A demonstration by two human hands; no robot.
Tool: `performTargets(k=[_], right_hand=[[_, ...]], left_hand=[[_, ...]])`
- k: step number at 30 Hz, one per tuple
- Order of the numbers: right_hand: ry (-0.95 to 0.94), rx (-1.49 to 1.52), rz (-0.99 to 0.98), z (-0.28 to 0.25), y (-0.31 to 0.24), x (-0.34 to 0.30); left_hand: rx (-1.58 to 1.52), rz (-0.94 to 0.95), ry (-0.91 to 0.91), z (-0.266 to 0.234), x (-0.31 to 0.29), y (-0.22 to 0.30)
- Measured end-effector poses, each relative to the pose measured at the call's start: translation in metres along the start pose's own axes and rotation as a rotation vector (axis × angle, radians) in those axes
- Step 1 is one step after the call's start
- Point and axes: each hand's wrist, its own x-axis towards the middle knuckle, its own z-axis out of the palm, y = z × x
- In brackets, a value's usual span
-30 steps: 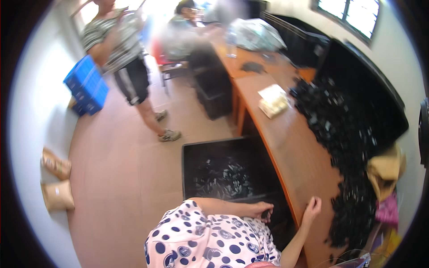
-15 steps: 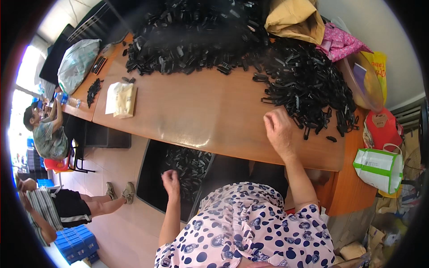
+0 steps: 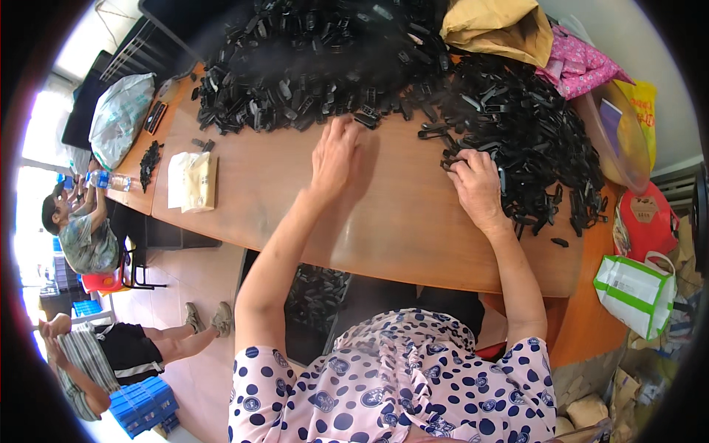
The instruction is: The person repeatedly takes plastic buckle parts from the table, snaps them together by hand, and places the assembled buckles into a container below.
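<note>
My left hand point(image 3: 334, 156) reaches over the table to the near edge of a big heap of small black plastic parts point(image 3: 295, 81). Its fingers are bent and slightly blurred, beside a dark part point(image 3: 366, 120) at the heap's edge; whether they grip anything is hard to see. My right hand point(image 3: 478, 188) rests at the left edge of a second heap of long, clip-like black parts point(image 3: 517, 125). Its fingers are curled down against the parts there, and what lies under the fingertips is hidden. Below the table's front edge, a black bin point(image 3: 347, 303) holds more such parts.
A white-and-yellow packet point(image 3: 193, 181) lies on the brown table point(image 3: 273, 184). Brown paper point(image 3: 498, 29), pink cloth point(image 3: 580, 66) and a plastic tub point(image 3: 617, 140) border the right heap. A green-white bag point(image 3: 635, 292) hangs at right. Two people are at left, one holding a bottle point(image 3: 109, 181).
My left hand has risen from above the bin to the far heap's edge. My right hand has moved slightly and now curls against the right heap. The view has shifted a little.
</note>
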Motion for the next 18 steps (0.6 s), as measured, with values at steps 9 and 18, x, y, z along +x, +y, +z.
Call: performTargets(k=[9, 18], right_hand=[[0.114, 1.678, 0.708, -0.022, -0.004, -0.004], [-0.095, 1.968, 0.929, -0.033, -0.053, -0.042]], left_hand=[[0.259, 0.007, -0.297, 0.027, 0.046, -0.015], [-1.551, -0.68, -0.288, 0.01, -0.05, 0.057]])
